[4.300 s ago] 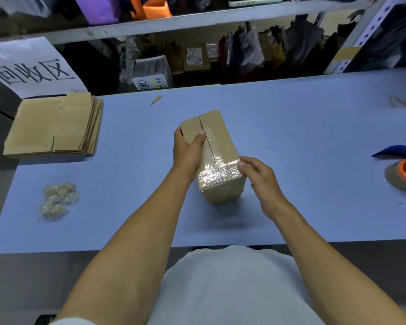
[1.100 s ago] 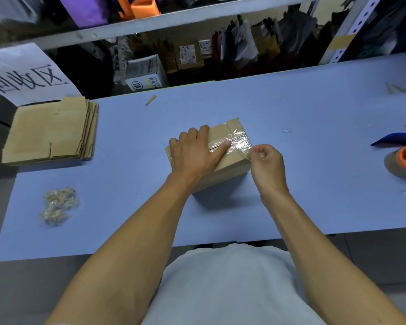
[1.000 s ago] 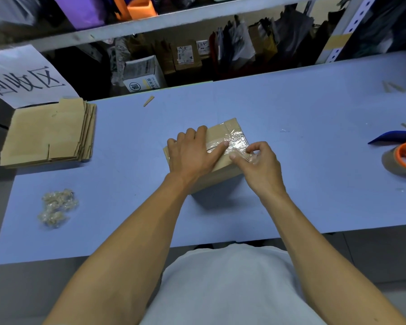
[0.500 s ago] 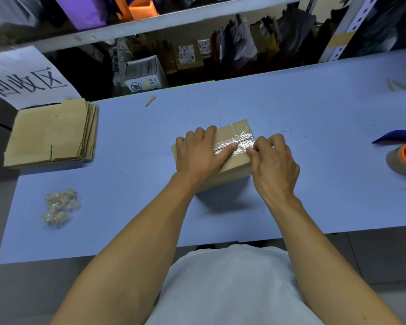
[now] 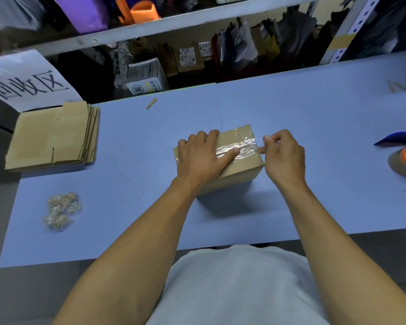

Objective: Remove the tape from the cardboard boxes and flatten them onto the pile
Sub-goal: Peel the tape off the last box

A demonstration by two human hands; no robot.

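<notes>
Clear glossy tape strip (image 5: 238,146) runs lengthwise along brown cardboard box (image 5: 240,165). Right hand (image 5: 284,156) pinches its right-end tip; left hand (image 5: 201,158) presses flat, fingers (image 5: 230,153) extended. Peel leftward, judged.

Hands (image 5: 284,156) on taped box (image 5: 234,165)

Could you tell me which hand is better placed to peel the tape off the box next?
The right hand: it already pinches the lifted end of the tape at the right edge of the box. The left hand lies flat on top, holding the box down.
</notes>
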